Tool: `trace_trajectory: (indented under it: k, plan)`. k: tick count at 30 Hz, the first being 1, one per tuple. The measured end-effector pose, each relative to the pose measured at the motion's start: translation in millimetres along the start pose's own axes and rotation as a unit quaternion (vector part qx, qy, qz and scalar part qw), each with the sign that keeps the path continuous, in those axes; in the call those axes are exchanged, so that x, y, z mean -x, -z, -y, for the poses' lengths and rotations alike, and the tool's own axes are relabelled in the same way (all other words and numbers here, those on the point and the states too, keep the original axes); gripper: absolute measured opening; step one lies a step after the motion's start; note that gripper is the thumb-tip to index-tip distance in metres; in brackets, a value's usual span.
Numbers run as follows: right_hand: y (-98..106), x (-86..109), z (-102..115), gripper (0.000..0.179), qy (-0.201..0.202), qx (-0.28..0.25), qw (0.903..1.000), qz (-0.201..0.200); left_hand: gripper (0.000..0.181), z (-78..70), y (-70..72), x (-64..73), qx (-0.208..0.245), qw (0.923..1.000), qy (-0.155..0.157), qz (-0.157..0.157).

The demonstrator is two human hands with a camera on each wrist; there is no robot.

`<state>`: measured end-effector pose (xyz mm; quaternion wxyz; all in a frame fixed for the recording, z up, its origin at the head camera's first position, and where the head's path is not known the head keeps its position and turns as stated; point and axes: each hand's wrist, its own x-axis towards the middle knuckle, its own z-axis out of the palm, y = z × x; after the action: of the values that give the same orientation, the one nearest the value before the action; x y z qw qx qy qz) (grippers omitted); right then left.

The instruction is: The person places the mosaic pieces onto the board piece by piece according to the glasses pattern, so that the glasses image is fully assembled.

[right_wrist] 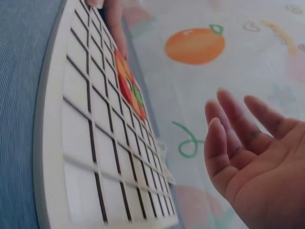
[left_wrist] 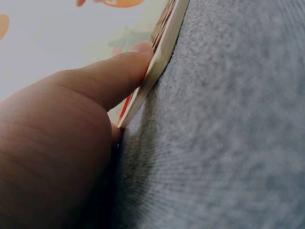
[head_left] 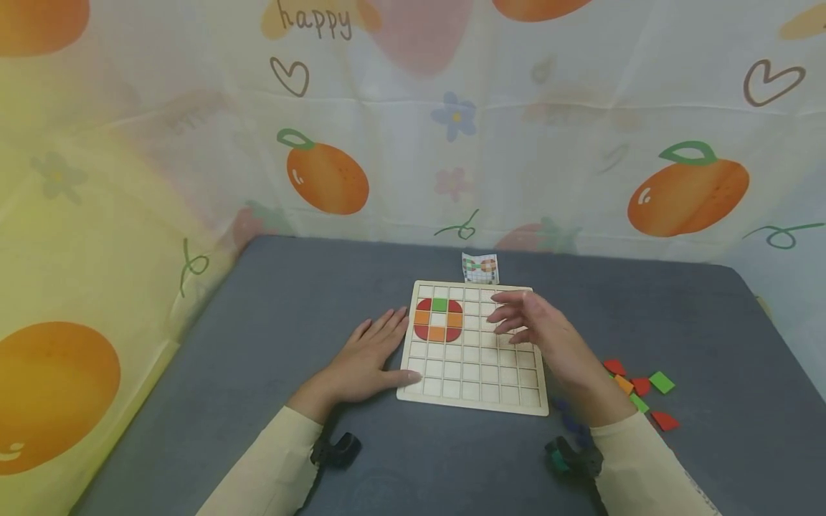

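Note:
A square wooden grid board (head_left: 471, 373) lies on the table. Near its far left corner, red corner pieces (head_left: 422, 333), orange squares (head_left: 437, 335) and one green square (head_left: 439, 305) make a ring round a bare cell. My left hand (head_left: 368, 362) lies at the board's left edge with fingers extended, its thumb (left_wrist: 126, 71) resting on the rim in the left wrist view. Over the right part of the board, my right hand (head_left: 558, 337) is raised with loosely bent, spread fingers. Its palm (right_wrist: 267, 186) holds nothing in the right wrist view.
Several loose tiles lie right of the board, among them a green square (head_left: 662, 382), a red rounded piece (head_left: 665, 421) and an orange one (head_left: 623, 385). Behind the board is a small pattern card (head_left: 480, 269). A printed curtain (head_left: 400, 158) hangs beyond the grey table (head_left: 310, 287).

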<state>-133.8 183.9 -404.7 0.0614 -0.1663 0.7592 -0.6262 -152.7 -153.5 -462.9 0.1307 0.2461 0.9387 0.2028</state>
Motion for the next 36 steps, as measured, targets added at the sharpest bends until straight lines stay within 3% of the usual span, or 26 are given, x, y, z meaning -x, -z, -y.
trace_trajectory:
  k: [8,13,21,29,33,36]
  plan:
    - [31,22.2,-5,0.060,0.067,-0.016,0.9977,0.000,0.109,1.2,-1.2,-0.4,-0.005,1.0000,0.001,0.000]
    - [52,40.0,-18,0.056,0.079,-0.031,0.9964,-0.002,0.109,0.7,-1.8,-0.8,-0.004,1.0000,0.000,0.001]
    - [81,65.1,-37,0.058,0.044,-0.003,0.9985,-0.032,0.108,-1.2,-1.0,-1.3,-0.007,1.0000,0.001,0.001]
    - [107,77.5,-57,0.043,0.022,0.053,0.9952,-0.080,0.108,-1.3,-1.3,-1.1,-0.003,1.0000,0.002,0.003]
    - [117,82.7,-64,0.036,-0.033,0.109,0.9906,-0.075,0.108,-0.5,-1.5,-1.1,-0.008,1.0000,0.003,0.003]
    - [122,85.0,-66,0.044,-0.081,0.148,0.9846,-0.045,0.109,0.2,-1.4,-1.3,-0.009,1.0000,0.001,0.002]
